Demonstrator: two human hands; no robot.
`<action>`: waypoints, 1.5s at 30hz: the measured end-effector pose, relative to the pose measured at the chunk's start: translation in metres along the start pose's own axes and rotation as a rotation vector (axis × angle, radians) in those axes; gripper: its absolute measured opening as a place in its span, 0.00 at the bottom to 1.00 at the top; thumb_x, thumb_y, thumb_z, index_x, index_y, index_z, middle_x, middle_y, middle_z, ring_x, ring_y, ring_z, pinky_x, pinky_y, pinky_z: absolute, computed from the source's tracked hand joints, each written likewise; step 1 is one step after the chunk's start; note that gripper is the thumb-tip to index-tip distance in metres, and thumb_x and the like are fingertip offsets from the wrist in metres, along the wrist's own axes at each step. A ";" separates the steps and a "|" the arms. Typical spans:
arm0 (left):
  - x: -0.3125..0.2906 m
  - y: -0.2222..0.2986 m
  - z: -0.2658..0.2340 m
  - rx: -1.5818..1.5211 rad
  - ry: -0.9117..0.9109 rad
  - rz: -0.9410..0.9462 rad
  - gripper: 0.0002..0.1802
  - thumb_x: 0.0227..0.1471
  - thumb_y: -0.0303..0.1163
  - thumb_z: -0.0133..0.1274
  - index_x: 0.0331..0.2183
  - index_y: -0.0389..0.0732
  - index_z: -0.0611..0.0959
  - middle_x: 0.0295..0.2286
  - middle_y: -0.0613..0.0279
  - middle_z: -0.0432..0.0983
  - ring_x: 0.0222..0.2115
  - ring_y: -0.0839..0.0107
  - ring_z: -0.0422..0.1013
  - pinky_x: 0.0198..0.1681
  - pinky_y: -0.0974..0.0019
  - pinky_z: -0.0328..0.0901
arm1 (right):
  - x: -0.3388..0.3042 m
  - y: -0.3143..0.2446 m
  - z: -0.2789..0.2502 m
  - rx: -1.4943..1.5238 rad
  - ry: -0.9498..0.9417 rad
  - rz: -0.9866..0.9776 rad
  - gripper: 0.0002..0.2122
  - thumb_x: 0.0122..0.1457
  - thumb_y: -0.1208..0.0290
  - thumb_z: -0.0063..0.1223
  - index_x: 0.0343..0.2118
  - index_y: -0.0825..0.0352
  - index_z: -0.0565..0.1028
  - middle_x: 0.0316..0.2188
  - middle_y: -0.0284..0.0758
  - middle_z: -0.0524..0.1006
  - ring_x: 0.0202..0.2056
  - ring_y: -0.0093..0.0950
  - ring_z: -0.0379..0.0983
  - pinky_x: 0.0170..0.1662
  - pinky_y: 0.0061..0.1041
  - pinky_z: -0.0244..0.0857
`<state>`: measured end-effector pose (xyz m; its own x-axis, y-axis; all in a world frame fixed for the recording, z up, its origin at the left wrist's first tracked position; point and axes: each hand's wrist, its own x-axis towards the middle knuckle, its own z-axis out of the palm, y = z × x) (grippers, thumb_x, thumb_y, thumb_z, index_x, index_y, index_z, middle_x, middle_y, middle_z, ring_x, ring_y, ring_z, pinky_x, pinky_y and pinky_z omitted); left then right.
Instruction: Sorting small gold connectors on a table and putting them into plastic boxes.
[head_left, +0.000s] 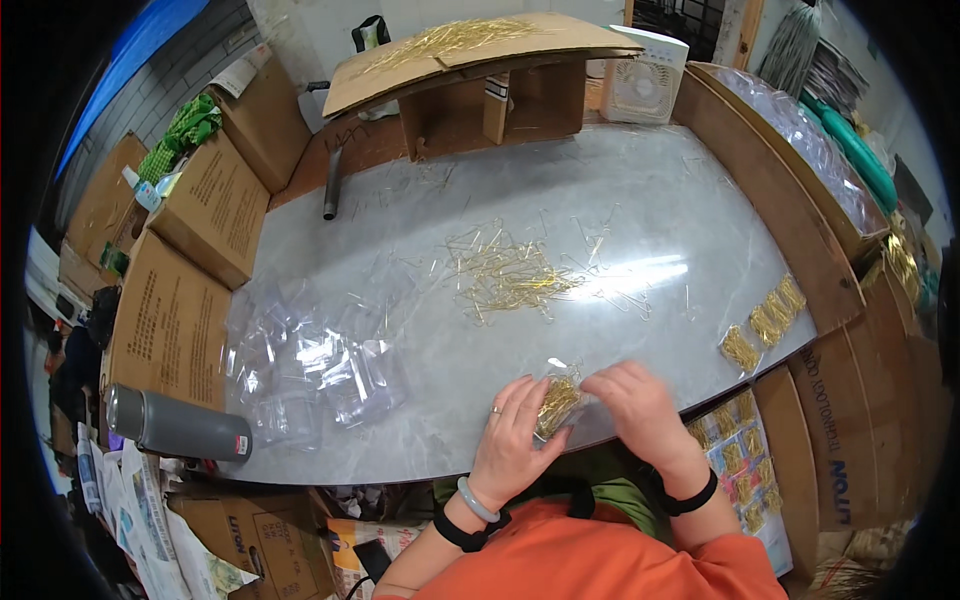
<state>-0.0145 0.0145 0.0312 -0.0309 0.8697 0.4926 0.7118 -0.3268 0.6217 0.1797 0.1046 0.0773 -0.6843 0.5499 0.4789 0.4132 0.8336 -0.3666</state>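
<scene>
Close to the table's front edge, a small clear plastic pack is filled with thin gold wire hooks. My left hand is wrapped round its left side, thumb beneath and fingers above. At the pack's upper right edge are the bent, pressed-together fingers of my right hand; their tips are partly hidden. Beyond my hands lies a loose heap of gold wire hooks, with a few strewn around it. A pile of clear plastic packs lies to the left of my hands.
Filled packs line the grey table's right edge; more lie on a lower surface. A grey bottle lies at the left. Cardboard boxes wall the left side. A cardboard shelf and white fan stand behind.
</scene>
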 end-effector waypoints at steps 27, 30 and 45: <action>-0.001 0.000 0.002 0.031 0.007 0.013 0.35 0.45 0.31 0.69 0.54 0.32 0.76 0.49 0.45 0.74 0.52 0.45 0.70 0.56 0.50 0.67 | 0.004 0.006 0.037 0.368 0.190 0.507 0.04 0.61 0.74 0.59 0.37 0.67 0.80 0.33 0.39 0.77 0.35 0.39 0.75 0.39 0.34 0.70; 0.000 0.001 0.001 0.022 -0.004 0.024 0.35 0.45 0.31 0.69 0.54 0.32 0.76 0.49 0.46 0.74 0.52 0.45 0.70 0.56 0.50 0.67 | 0.009 0.006 0.030 0.295 0.035 0.440 0.04 0.60 0.74 0.60 0.36 0.67 0.79 0.32 0.40 0.77 0.34 0.42 0.76 0.38 0.36 0.70; 0.002 0.002 0.001 0.011 -0.006 0.014 0.30 0.46 0.30 0.68 0.51 0.34 0.79 0.48 0.49 0.75 0.51 0.47 0.70 0.55 0.51 0.67 | 0.004 0.002 0.045 0.239 0.127 0.285 0.03 0.57 0.76 0.62 0.33 0.66 0.78 0.29 0.39 0.74 0.32 0.42 0.74 0.36 0.38 0.69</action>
<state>-0.0124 0.0153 0.0331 -0.0165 0.8670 0.4980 0.7195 -0.3355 0.6081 0.1506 0.1055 0.0421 -0.4767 0.7721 0.4202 0.4142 0.6189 -0.6673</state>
